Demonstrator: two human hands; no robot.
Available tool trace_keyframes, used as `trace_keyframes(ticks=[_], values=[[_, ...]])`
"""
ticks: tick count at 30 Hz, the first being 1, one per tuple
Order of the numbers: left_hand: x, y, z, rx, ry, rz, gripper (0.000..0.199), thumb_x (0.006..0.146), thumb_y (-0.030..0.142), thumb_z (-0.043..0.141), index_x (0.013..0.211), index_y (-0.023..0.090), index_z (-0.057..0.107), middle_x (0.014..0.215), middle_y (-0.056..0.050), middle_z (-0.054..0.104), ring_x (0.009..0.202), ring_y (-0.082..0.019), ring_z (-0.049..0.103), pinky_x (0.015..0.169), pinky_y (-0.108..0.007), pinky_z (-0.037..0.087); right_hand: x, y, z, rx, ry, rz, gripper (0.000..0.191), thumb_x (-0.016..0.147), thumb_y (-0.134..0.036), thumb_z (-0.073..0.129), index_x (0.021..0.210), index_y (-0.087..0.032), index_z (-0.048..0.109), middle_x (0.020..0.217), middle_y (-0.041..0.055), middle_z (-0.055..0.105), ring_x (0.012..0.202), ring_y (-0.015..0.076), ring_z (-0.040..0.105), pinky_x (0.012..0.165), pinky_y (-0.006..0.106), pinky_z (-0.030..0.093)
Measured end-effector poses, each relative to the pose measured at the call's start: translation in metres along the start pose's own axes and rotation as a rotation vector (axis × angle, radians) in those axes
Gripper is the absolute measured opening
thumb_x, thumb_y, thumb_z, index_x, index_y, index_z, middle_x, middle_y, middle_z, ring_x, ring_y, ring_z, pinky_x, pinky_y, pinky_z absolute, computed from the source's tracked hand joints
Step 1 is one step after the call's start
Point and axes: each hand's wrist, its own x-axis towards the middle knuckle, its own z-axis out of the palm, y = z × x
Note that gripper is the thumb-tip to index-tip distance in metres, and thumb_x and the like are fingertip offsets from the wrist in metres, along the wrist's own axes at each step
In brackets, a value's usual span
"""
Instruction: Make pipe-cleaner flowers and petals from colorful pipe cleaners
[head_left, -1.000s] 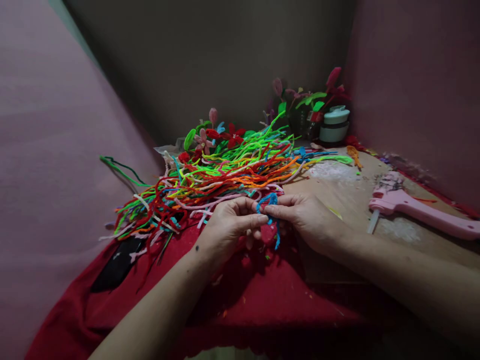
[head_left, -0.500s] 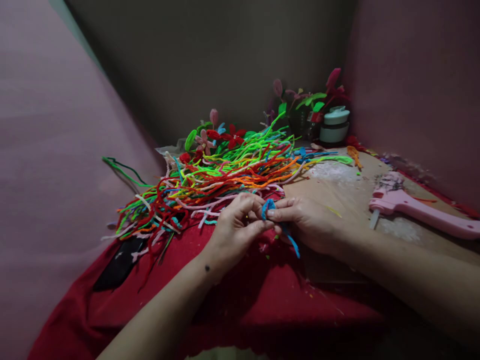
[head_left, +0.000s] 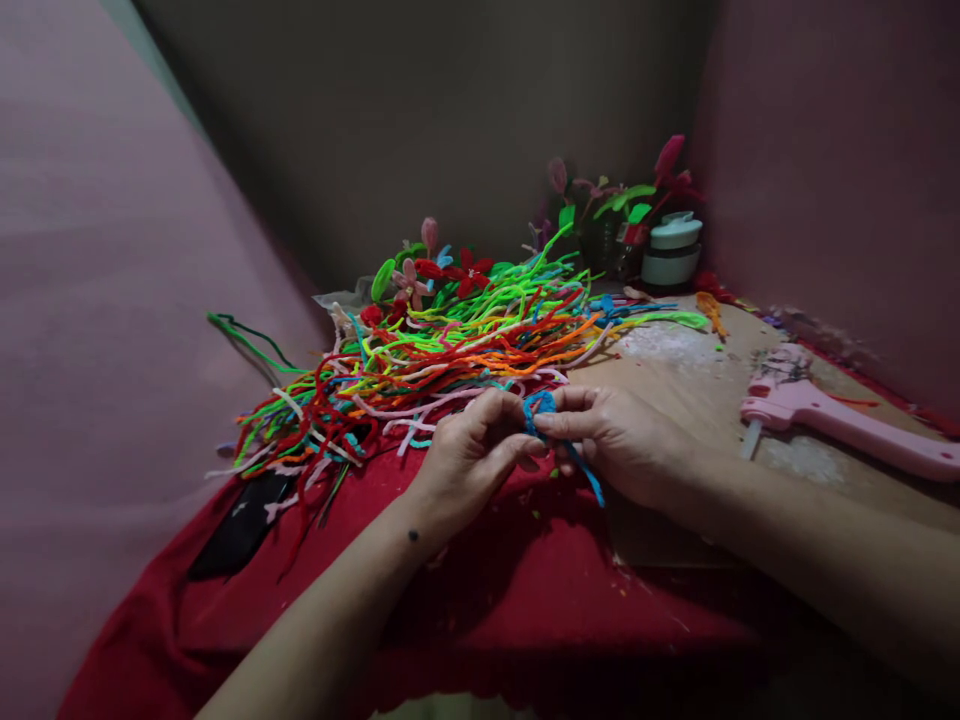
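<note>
The blue fuzzy stem (head_left: 538, 402) is up between the two hands, over the near part of the red tabletop (head_left: 510, 590). The right hand (head_left: 611, 432) has its thumb and first finger pinched together on it, and one blue end pokes out to the near right. The left hand (head_left: 480, 440) is just beside it, with thumb and first finger a little apart; one cannot tell if its fingers have hold of any of it.

To bend the stem well, the right fingers should likely pinch softly so the fuzz does not squash, while the left ones push bit by bit.

Fingers cover part of the stem, so its whole shape is hidden. Both arms are cut off. The pile of bright stems (head_left: 465, 345) partly covers a flat black thing (head_left: 240, 535), hard to name.
</note>
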Motion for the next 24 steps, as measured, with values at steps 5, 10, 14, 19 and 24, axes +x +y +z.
trace_keyframes(ticks=[5, 10, 14, 19, 24], values=[[-0.002, -0.003, -0.002, 0.033, -0.089, 0.005, 0.023, 0.078, 0.014, 0.056, 0.1, 0.02, 0.05, 0.071, 0.003, 0.059, 0.059, -0.01, 0.06, 0.057, -0.022, 0.05, 0.003, 0.0, -0.003, 0.026, 0.019, 0.016, 0.016, 0.065, -0.019, 0.072, 0.067, -0.015, 0.057, 0.062, -0.0003, 0.059, 0.048, 0.0077, 0.05, 0.045, 0.021, 0.041], [-0.002, 0.007, 0.002, -0.206, -0.104, -0.22, 0.033, 0.076, 0.017, 0.056, 0.108, 0.021, 0.045, 0.059, 0.006, 0.054, 0.038, -0.007, 0.05, 0.036, -0.017, 0.04, 0.004, -0.002, -0.002, 0.075, 0.06, 0.056, 0.011, 0.067, -0.016, 0.068, 0.066, -0.014, 0.057, 0.057, -0.0005, 0.056, 0.045, 0.0066, 0.047, 0.043, 0.019, 0.04], [0.001, 0.011, 0.006, -0.264, -0.131, -0.277, 0.044, 0.076, 0.015, 0.054, 0.117, 0.02, 0.042, 0.053, 0.008, 0.05, 0.032, -0.004, 0.04, 0.031, -0.013, 0.033, 0.004, -0.001, 0.0, 0.133, 0.075, 0.065, 0.007, 0.066, -0.013, 0.065, 0.066, -0.013, 0.058, 0.055, -0.0001, 0.056, 0.044, 0.0066, 0.047, 0.041, 0.018, 0.039], [0.003, 0.009, 0.005, -0.361, -0.177, -0.277, 0.045, 0.075, 0.013, 0.056, 0.119, 0.017, 0.045, 0.073, -0.001, 0.061, 0.046, -0.005, 0.05, 0.037, -0.011, 0.036, 0.005, 0.001, 0.001, 0.141, 0.036, 0.046, 0.009, 0.064, -0.014, 0.066, 0.062, -0.013, 0.057, 0.054, 0.0001, 0.057, 0.043, 0.0067, 0.048, 0.041, 0.018, 0.038], [0.005, 0.008, 0.0, -0.308, -0.165, -0.316, 0.057, 0.075, 0.015, 0.057, 0.129, 0.02, 0.039, 0.055, 0.005, 0.053, 0.032, -0.004, 0.038, 0.028, -0.013, 0.03, 0.005, 0.0, 0.001, 0.114, -0.003, 0.067, 0.01, 0.067, -0.014, 0.065, 0.062, -0.012, 0.057, 0.053, -0.0003, 0.055, 0.043, 0.0064, 0.047, 0.042, 0.019, 0.038]])
